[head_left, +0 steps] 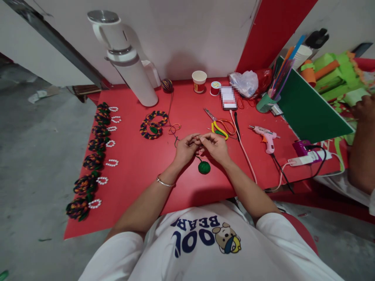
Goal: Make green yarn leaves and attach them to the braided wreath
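Observation:
My left hand (pixel 186 149) and my right hand (pixel 215 146) meet above the red table, fingertips pinched close together. A dark green strand of yarn runs from a small green yarn ball (pixel 204 168) up to my left fingers. What my right fingers pinch is too small to make out. Just beyond my right hand lie yellow-handled pliers (pixel 219 130) and orange-handled scissors (pixel 227 125). Left of my hands rests a coiled multicoloured braid (pixel 148 125) with a green leaf-like piece, beside loose orange and dark strands.
Several knitted rosettes (pixel 93 160) with white bead loops line the left edge. A tall white flask (pixel 136 78), paper cup (pixel 199 82), thread spool (pixel 215 89) and phone (pixel 229 97) stand behind. Right are a pink glue gun (pixel 267 138), cables and another person's arm (pixel 363 148).

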{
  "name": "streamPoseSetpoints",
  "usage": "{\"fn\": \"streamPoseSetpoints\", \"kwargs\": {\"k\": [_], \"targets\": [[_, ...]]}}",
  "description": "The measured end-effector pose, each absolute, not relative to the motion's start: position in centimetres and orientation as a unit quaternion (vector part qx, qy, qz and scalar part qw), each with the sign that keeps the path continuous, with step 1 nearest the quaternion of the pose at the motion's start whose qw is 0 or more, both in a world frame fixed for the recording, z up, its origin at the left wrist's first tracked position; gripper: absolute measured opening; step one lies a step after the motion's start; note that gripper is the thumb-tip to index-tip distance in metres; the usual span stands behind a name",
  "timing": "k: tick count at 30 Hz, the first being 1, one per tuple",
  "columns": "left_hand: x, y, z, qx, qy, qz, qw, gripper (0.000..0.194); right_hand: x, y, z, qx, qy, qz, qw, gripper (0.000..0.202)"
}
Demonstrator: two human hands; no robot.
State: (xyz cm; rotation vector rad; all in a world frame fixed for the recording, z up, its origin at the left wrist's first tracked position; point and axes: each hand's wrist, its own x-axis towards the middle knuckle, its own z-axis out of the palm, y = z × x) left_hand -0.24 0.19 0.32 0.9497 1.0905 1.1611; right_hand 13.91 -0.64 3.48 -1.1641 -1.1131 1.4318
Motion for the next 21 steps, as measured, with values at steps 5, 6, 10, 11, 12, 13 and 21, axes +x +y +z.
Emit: {"fn": "streamPoseSetpoints", "kwargs": {"k": [5,6,10,11,12,13,21], "targets": [[-0.28,0.2,0.36,0.405,0.467,0.501,0.605,0.05,13.93,-0.57,3.32,-0.468,-0.459,0.582,0.481,0.04],[-0.29,0.21,0.37,0.405,0.467,0.501,0.606,0.05,13.93,-0.56,3.27,-0.466,-0.46,0.582,0.482,0.04],[-0.29,0.23,0.37,0.407,0.467,0.501,0.605,0.051,13.91,-0.54,3.11,-0.466,-0.463,0.581,0.481,0.04],[-0.28,0.24,0.36,0.407,0.468,0.501,0.604,0.051,13.9,-0.54,3.1,-0.468,-0.465,0.579,0.479,0.04],[-0.27,0.25,0.35,0.407,0.468,0.502,0.603,0.051,13.89,-0.55,3.1,-0.471,-0.466,0.577,0.478,0.04],[-0.26,0.25,0.32,0.407,0.468,0.502,0.603,0.051,13.88,-0.57,3.12,-0.472,-0.468,0.575,0.476,0.04],[-0.26,0.25,0.14,0.405,0.473,0.5,0.602,0.051,13.82,-0.65,3.36,-0.477,-0.471,0.568,0.477,0.04]]}}
